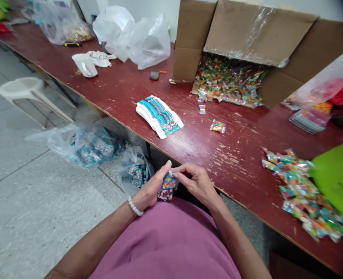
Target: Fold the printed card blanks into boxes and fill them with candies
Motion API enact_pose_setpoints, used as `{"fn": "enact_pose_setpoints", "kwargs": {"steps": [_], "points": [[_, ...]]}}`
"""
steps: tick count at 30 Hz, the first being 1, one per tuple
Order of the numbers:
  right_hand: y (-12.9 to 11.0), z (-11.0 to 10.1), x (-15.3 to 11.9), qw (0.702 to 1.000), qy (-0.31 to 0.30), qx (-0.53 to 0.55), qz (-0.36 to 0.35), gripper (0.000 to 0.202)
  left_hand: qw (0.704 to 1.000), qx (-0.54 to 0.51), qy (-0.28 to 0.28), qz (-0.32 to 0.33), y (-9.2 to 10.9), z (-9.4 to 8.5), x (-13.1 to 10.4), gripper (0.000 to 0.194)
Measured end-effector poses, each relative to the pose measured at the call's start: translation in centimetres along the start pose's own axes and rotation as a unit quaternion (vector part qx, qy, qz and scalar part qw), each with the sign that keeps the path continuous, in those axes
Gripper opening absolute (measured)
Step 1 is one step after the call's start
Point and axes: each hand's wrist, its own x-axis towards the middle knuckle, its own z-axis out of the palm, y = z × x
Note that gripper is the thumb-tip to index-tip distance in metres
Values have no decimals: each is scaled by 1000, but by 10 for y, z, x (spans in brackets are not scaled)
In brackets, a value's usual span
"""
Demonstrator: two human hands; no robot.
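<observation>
A small blue printed packet (168,186) is held in front of my lap, off the table's front edge. My left hand (154,186), with a beaded bracelet at the wrist, wraps round it from the left. The thumb and index finger of my right hand (196,180) pinch its top edge. On the red table (189,135) beyond lies a fanned stack of blue and white cards (160,116). Right of the stack are a small wrapped candy (202,109) and a clear candy packet (218,126).
An open cardboard box (247,35) of candies stands at the back. Candy packets (302,190) lie beside a green basin (337,178) at right. A white mug (84,65) and plastic bags (151,42) are back left. Bags of blue packets (92,147) and a stool (23,87) stand on the floor.
</observation>
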Motion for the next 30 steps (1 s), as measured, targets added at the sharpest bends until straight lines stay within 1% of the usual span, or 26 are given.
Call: {"fn": "enact_pose_setpoints", "kwargs": {"steps": [2, 4, 6, 8, 11, 12, 14, 16, 18, 19, 21, 23, 25, 26, 27, 28, 29, 30], "points": [[0, 5, -3, 999, -8, 51, 3, 16, 999, -27, 4, -17, 1, 0, 2, 49], [2, 13, -7, 997, 6, 77, -16, 15, 998, -61, 7, -34, 2, 0, 4, 44], [5, 20, -9, 996, 32, 67, -42, 14, 995, -86, 9, -39, 3, 0, 5, 40], [9, 24, -9, 997, 41, 47, -40, 18, 995, -98, 12, -34, 5, -1, 6, 39], [14, 24, -8, 999, 34, 30, -6, 40, 993, -118, 0, -24, 8, -2, 7, 36], [14, 23, -7, 999, 26, 16, -11, 48, 992, -128, -2, -20, 9, -3, 7, 35], [15, 21, -9, 998, 0, -39, -59, 61, 988, -151, 0, -18, 7, -4, 9, 38], [16, 20, -11, 987, -32, -112, -107, 74, 985, -168, -4, -37, 3, -5, 13, 46], [18, 22, -13, 978, -44, -167, -119, 87, 983, -178, -14, -54, -3, -6, 17, 53], [18, 24, -13, 975, -41, -187, -115, 89, 982, -181, -19, -51, -6, -7, 20, 55], [17, 30, -10, 969, -29, -218, -112, 84, 982, -187, -28, -19, -8, -10, 22, 55], [14, 36, -5, 961, -13, -251, -113, 79, 981, -185, -58, 13, -7, -15, 21, 50], [12, 40, 0, 957, -23, -266, -115, 79, 982, -162, -81, 49, -1, -24, 15, 39], [12, 41, 2, 959, -35, -258, -115, 83, 985, -139, -80, 67, 2, -31, 12, 37], [13, 41, 3, 963, -47, -239, -114, 90, 988, -109, -64, 91, 6, -40, 8, 38], [15, 40, 4, 970, -55, -211, -110, 98, 989, -73, -30, 121, 9, -50, 5, 43], [18, 39, 3, 977, -53, -182, -99, 103, 987, -30, 18, 154, 10, -61, 3, 47], [22, 37, 3, 984, -40, -155, -82, 104, 978, 16, 79, 193, 11, -74, 2, 50]]}}
